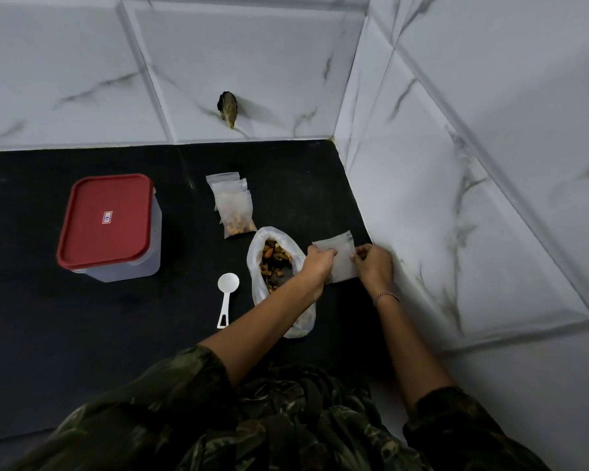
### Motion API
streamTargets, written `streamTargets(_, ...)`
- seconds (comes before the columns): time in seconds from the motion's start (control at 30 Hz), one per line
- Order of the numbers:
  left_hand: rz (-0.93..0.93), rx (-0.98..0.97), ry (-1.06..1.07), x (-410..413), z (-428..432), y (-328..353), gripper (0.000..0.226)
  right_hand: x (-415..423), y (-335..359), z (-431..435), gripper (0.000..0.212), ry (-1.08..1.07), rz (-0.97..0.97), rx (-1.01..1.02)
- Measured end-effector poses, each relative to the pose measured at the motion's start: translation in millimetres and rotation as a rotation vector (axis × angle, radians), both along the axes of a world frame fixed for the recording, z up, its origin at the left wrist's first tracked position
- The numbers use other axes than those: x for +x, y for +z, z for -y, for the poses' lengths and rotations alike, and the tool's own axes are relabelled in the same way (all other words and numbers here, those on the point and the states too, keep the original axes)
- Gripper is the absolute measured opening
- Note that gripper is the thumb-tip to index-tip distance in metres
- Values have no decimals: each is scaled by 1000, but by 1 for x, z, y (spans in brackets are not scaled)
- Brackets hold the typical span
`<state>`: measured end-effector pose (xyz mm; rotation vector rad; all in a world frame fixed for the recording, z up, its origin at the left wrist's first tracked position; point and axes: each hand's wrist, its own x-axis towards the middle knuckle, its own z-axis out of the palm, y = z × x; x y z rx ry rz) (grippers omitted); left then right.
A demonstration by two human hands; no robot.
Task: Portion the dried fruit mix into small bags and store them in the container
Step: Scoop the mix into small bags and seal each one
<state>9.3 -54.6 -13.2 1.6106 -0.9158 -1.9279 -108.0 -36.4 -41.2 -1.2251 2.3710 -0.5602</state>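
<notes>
Head view, single moment.

- Small bag (342, 258): translucent, appears empty, held between both hands at the right side of the surface (82, 334), near the corner wall. Zip end points away from the person.
- Left hand (317, 263): fingers curled, pinching the bag's left edge. The forearm crosses over the near half of the large bag (256, 266).
- Right hand (374, 263): thumb and fingers pinching the bag's right edge near the top. Bracelet (385, 296) on the wrist.
- Cannot tell whether the small bag's lower edge touches the surface.
- Large bag: clear plastic, lying open just left of the left hand, mouth toward the far wall. Dried fruit mix (274, 258) visible inside, orange and brown pieces.
- Scoop (227, 298): white, lying on the surface just left of the large bag, bowl away from the person, apart from both hands.
- Filled small bags (234, 207): overlapping stack beyond the large bag; fruit shows in the nearest one.
- Container (111, 229): clear body, red lid on, well to the left of everything else.
- Surface: black, matte.
- Walls: white marble-pattern tiles meeting in a corner to the right. A dark hole (227, 108) in the far wall above the surface.
- Person's sleeves: dark camouflage print.
</notes>
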Motion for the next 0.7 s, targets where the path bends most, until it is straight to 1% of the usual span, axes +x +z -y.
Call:
streamTargets(0.1,1,8,-23,-3,1,-1,47,-1,1,-3,22,-15,22,-52)
streamTargets(0.2,24,-26,-30,-4,1,0,51,-1,3,-4,23,-19,55,-90)
streamTargets(0.27,29,-62,-14,-2,3,0,57,1,5,-3,24,-35,118,-126)
streamTargets(0.33,45,-104,28,2,5,0,57,2,7,-1,24,-82,233,-184)
streamTargets(0.43,84,-146,110,9,8,2,53,8,15,2,24,-153,403,-236)
streamTargets(0.5,49,-144,187,15,12,5,48,13,22,4,25,-177,561,-261)
streamTargets(0.57,-2,-143,257,23,15,11,35,19,26,6,21,-182,690,-280)
streamTargets(0.63,7,-190,281,34,18,14,25,25,29,8,15,-167,772,-292)
streamTargets(0.7,20,-242,303,45,21,15,22,31,32,9,10,-136,818,-277)
